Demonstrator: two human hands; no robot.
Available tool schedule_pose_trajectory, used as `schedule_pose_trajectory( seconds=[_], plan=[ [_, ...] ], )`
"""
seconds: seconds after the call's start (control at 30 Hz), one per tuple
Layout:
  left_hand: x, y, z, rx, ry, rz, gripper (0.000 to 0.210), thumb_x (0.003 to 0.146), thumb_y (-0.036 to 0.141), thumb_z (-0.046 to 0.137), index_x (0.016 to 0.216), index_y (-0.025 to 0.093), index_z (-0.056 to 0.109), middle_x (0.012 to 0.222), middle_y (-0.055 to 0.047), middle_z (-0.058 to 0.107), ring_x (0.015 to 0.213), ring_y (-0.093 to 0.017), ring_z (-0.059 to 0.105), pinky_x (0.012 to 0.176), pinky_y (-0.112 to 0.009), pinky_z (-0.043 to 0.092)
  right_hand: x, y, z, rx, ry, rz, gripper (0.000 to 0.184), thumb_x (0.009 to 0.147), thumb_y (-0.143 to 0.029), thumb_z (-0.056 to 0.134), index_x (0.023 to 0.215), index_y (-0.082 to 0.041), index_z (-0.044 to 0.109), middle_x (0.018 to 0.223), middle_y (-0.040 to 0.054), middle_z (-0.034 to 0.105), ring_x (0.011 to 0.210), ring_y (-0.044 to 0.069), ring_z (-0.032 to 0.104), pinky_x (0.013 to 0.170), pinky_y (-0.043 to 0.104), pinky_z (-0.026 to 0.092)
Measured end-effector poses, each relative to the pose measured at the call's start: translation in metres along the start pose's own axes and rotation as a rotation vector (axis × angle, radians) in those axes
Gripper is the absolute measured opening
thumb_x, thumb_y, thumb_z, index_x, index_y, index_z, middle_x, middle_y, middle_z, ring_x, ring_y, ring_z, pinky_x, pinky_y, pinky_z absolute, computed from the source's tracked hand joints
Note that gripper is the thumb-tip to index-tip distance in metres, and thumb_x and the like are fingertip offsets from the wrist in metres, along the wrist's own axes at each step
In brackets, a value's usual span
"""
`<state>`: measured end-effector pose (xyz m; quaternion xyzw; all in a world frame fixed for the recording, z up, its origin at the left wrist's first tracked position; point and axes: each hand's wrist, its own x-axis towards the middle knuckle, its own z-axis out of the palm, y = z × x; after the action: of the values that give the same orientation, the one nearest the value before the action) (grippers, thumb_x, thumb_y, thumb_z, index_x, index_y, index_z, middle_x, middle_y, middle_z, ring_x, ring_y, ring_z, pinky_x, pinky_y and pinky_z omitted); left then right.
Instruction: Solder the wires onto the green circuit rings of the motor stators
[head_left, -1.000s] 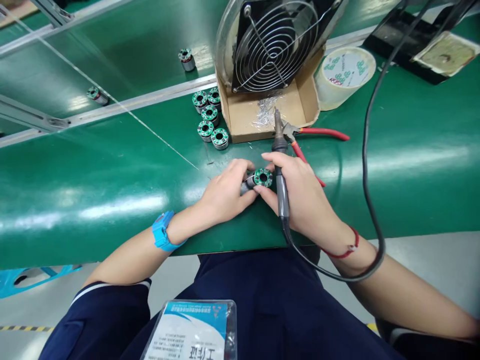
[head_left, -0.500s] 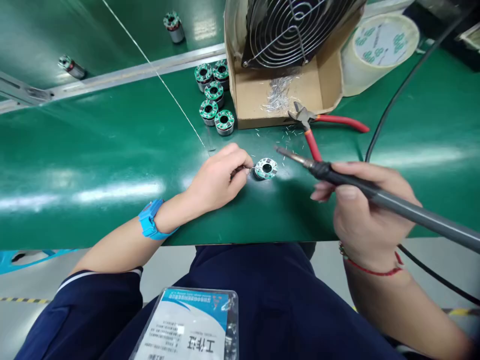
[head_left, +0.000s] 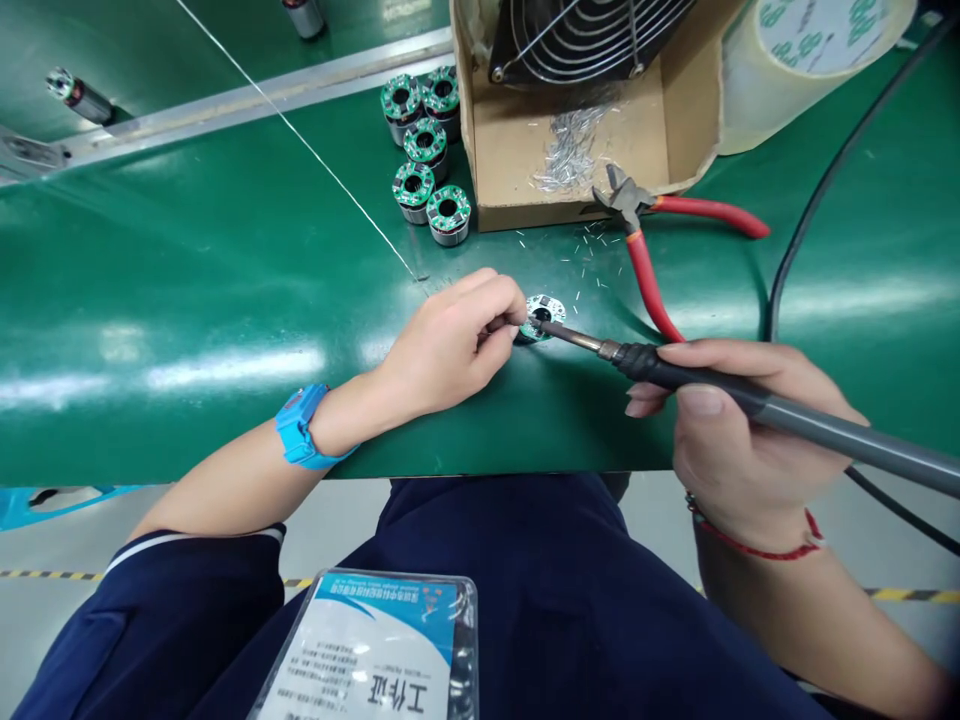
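My right hand [head_left: 757,440] is closed round a soldering iron [head_left: 675,385], whose tip rests on or just over the left part of a ring-shaped circuit board [head_left: 553,312] on a small motor stator. My left hand [head_left: 465,335] pinches solder wire [head_left: 315,150], its fingertips right beside the board's left edge. The strand runs in from the upper left and passes under that hand; its end at the fingertips is hidden. Behind the left hand stand several similar stators with green boards [head_left: 448,208].
A cardboard box [head_left: 600,205] holds a fan [head_left: 592,40] and clipped wire bits [head_left: 570,150]. Red-handled cutters [head_left: 634,205] lean at its front corner, with scattered clippings nearby. A tape roll [head_left: 780,90] and a black cable [head_left: 810,200] are on the right.
The soldering iron has come down leftward from the air onto the board. My left fingers have moved closer against the board's edge. The view has shifted slightly.
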<state>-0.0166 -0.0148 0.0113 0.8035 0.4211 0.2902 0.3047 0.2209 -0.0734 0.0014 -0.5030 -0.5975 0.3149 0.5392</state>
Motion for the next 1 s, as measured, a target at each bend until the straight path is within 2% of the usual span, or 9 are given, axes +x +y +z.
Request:
schedule_pose_trajectory(
  seconds=[0.1, 0.23, 0.33, 0.57, 0.7, 0.83, 1.0],
  plan=[
    [0.001, -0.001, 0.002, -0.09, -0.06, -0.11, 0.021, 0.087, 0.002, 0.054, 0.096, 0.02, 0.058, 0.088, -0.001, 0.06, 0.072, -0.011, 0.055, 0.069, -0.028, 0.049, 0.002, 0.001, -0.003, -0.046, -0.04, -0.052, 0.026, 0.081, -0.022, 0.075, 0.107, -0.026, 0.079, 0.079, 0.0018, 0.077, 0.054, 0.014, 0.069, 0.047, 0.023, 0.058],
    [0.004, -0.004, 0.002, -0.124, -0.145, -0.166, 0.044, 0.084, 0.007, 0.067, 0.124, 0.024, 0.057, 0.104, -0.003, 0.061, 0.085, -0.016, 0.061, 0.079, -0.033, 0.053, 0.008, 0.0, -0.004, -0.097, -0.035, -0.114, 0.026, 0.081, -0.024, 0.076, 0.106, -0.027, 0.079, 0.071, 0.0007, 0.074, 0.054, 0.016, 0.069, 0.045, 0.024, 0.057],
    [0.006, -0.007, 0.002, -0.094, -0.169, -0.142, 0.038, 0.086, 0.008, 0.069, 0.12, 0.024, 0.062, 0.101, -0.003, 0.062, 0.094, -0.02, 0.063, 0.087, -0.036, 0.053, 0.013, -0.003, -0.003, -0.123, -0.038, -0.138, 0.026, 0.08, -0.023, 0.076, 0.106, -0.027, 0.079, 0.069, 0.001, 0.073, 0.053, 0.017, 0.069, 0.042, 0.024, 0.054],
    [0.01, -0.013, 0.005, -0.182, -0.14, -0.101, 0.033, 0.082, 0.006, 0.075, 0.109, 0.023, 0.063, 0.09, 0.0, 0.059, 0.09, -0.018, 0.062, 0.087, -0.035, 0.052, 0.017, -0.016, -0.004, -0.176, -0.061, -0.051, 0.021, 0.081, -0.025, 0.077, 0.102, -0.024, 0.079, 0.068, 0.0002, 0.074, 0.057, 0.015, 0.071, 0.045, 0.023, 0.055],
    [0.01, -0.015, 0.005, -0.162, -0.151, -0.126, 0.034, 0.083, 0.008, 0.075, 0.11, 0.024, 0.063, 0.091, 0.0, 0.06, 0.09, -0.018, 0.063, 0.086, -0.035, 0.053, 0.017, -0.018, -0.005, -0.167, -0.078, -0.033, 0.023, 0.08, -0.024, 0.077, 0.104, -0.024, 0.079, 0.07, 0.0008, 0.074, 0.057, 0.017, 0.071, 0.043, 0.027, 0.056],
    [0.009, -0.015, 0.005, -0.142, -0.172, -0.166, 0.033, 0.085, 0.013, 0.074, 0.113, 0.026, 0.063, 0.095, -0.002, 0.062, 0.095, -0.021, 0.065, 0.084, -0.037, 0.054, 0.019, -0.013, -0.006, -0.154, -0.048, -0.08, 0.024, 0.08, -0.026, 0.078, 0.104, -0.028, 0.08, 0.066, -0.0021, 0.073, 0.055, 0.015, 0.07, 0.04, 0.026, 0.051],
    [0.008, -0.016, 0.006, -0.145, -0.169, -0.155, 0.033, 0.085, 0.013, 0.074, 0.114, 0.026, 0.064, 0.095, -0.003, 0.063, 0.096, -0.022, 0.065, 0.084, -0.038, 0.055, 0.02, -0.018, -0.008, -0.193, -0.077, -0.058, 0.022, 0.082, -0.027, 0.077, 0.104, -0.028, 0.079, 0.07, -0.002, 0.074, 0.059, 0.013, 0.07, 0.045, 0.026, 0.05]
  ],
)
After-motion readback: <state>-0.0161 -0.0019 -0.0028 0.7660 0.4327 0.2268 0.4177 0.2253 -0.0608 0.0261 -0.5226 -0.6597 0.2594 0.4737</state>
